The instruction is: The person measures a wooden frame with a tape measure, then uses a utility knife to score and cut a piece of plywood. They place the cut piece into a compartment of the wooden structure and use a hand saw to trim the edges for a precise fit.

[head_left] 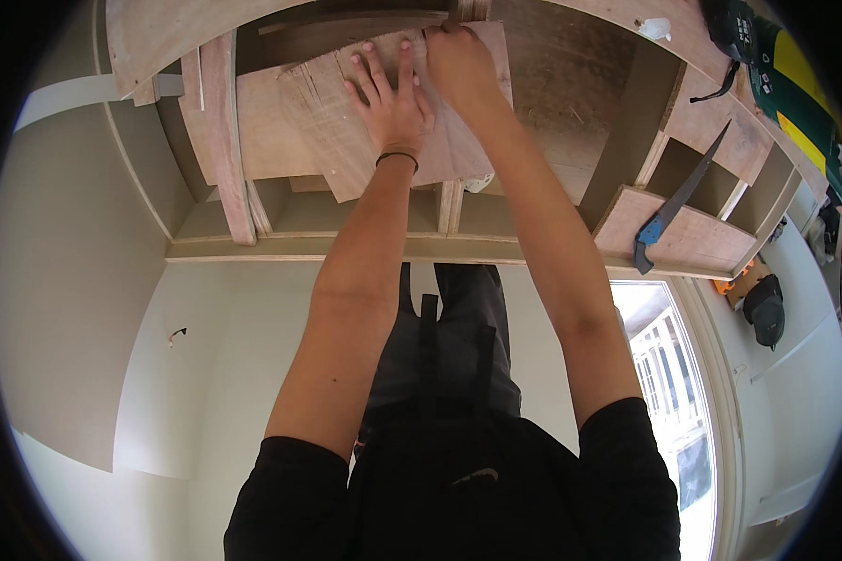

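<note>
My left hand (390, 106), with a black band on its wrist, lies flat on a plywood board (341, 140), fingers spread. Beside it, to the right, my right hand (460, 67) is closed near the board's far edge. Its fingers are curled under, so whatever they may grip is hidden. Another flat plywood piece (262, 131) extends from the board's left side. Both pieces lie across an open wooden frame (299, 248).
A handsaw (675, 208) with a blue handle rests on a small plywood panel (711, 238) at the right. A wood strip (223, 140) crosses the frame at left. A green and yellow package (795, 93) sits far right. A dark cap (764, 311) is lower right.
</note>
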`<state>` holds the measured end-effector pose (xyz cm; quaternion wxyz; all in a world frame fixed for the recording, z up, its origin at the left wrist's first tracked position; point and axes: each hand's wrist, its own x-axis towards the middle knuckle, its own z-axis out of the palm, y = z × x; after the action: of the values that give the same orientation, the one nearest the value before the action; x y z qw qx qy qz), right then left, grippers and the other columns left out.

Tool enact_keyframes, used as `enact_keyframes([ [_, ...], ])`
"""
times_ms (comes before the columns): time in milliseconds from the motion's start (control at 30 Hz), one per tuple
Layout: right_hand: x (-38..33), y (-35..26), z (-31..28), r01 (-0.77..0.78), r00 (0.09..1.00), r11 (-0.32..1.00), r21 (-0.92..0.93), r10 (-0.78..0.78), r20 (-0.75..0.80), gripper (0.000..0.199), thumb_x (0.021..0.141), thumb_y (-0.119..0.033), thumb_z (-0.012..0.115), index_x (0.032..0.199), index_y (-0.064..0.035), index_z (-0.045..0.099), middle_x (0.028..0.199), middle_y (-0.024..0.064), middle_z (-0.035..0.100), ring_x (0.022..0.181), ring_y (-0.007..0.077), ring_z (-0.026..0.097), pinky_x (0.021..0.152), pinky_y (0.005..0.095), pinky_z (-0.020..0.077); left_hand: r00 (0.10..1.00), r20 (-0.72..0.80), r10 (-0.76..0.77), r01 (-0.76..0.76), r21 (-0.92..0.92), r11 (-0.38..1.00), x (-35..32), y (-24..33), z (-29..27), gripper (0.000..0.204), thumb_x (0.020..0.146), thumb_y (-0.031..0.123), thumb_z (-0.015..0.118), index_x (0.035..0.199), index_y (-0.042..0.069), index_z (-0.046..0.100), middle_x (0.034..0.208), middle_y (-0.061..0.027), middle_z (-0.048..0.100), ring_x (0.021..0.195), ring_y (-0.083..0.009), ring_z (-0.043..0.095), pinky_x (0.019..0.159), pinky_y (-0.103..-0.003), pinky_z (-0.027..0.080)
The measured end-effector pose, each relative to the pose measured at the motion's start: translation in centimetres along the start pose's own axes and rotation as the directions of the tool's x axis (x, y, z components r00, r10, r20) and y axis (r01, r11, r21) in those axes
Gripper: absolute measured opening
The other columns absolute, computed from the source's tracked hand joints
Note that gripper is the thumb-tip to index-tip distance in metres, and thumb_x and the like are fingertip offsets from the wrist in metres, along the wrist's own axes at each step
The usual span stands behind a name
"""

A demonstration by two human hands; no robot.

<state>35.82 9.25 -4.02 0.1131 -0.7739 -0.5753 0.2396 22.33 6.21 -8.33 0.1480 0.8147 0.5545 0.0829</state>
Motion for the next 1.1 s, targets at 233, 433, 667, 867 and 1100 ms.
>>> enact_keyframes([
  [233,-6.2,0.3,0.4,0.021,0.994,1.0,0.006,-0.021,0.107,0.02,0.078,-0.011,0.072,0.092,0.0031,0.068,0.099,0.0182,0.066,0.095,0.0324,0.066,0.078,0.0374,0.059,0.999,0.028,-0.018,0.019,-0.008,1.0,-0.1,0.0,0.0,0.06,0.098,0.027,0.046,0.155,0.033,0.03,0.164,-0.0189,0.013,0.15,-0.0417,0.013,0.117,-0.063,0.01],
  [433,-11.4,-0.2,1.0,-0.081,0.991,0.994,0.072,0.073,0.109,0.01,0.082,-0.002,0.062,0.091,-0.0004,0.066,0.092,0.0159,0.062,0.091,0.0352,0.063,0.078,0.0449,0.0554,0.999,0.032,-0.024,0.024,0.001,1.0,0.0,0.0,0.0,0.06,0.098,0.026,0.046,0.156,0.033,0.029,0.164,-0.0182,0.013,0.151,-0.0412,0.013,0.118,-0.062,0.01],
  [667,-9.8,0.5,-1.0,-0.327,0.929,0.864,0.383,0.368,-0.037,0.013,0.094,-0.016,0.058,0.102,-0.0069,0.064,0.099,0.0155,0.068,0.091,0.0408,0.065,0.079,0.0471,0.0515,1.0,0.001,-0.006,0.006,0.003,1.0,-0.1,0.1,-0.1,0.061,0.097,0.025,0.046,0.155,0.032,0.03,0.164,-0.0183,0.015,0.15,-0.0415,0.015,0.117,-0.062,0.011],
  [867,-5.7,0.6,0.1,-0.396,0.9,0.832,0.388,0.436,-0.017,0.026,0.094,-0.02,0.056,0.114,-0.0029,0.057,0.098,0.0264,0.067,0.093,0.0455,0.065,0.079,0.0508,0.0507,1.0,-0.007,-0.012,0.011,-0.01,1.0,-0.1,0.2,-0.1,0.057,0.097,0.023,0.044,0.153,0.027,0.035,0.163,-0.0198,0.019,0.149,-0.0437,0.016,0.116,-0.063,0.012],
  [1100,-2.0,0.6,0.8,-0.122,0.93,0.895,0.429,0.254,-0.265,0.021,0.086,-0.016,0.063,0.101,-0.0022,0.067,0.097,0.0219,0.068,0.089,0.0401,0.067,0.078,0.0468,0.0532,1.0,-0.013,-0.016,0.015,-0.018,1.0,0.0,0.2,-0.1,0.057,0.097,0.023,0.043,0.153,0.03,0.035,0.163,-0.0195,0.019,0.149,-0.0428,0.016,0.117,-0.063,0.012],
])
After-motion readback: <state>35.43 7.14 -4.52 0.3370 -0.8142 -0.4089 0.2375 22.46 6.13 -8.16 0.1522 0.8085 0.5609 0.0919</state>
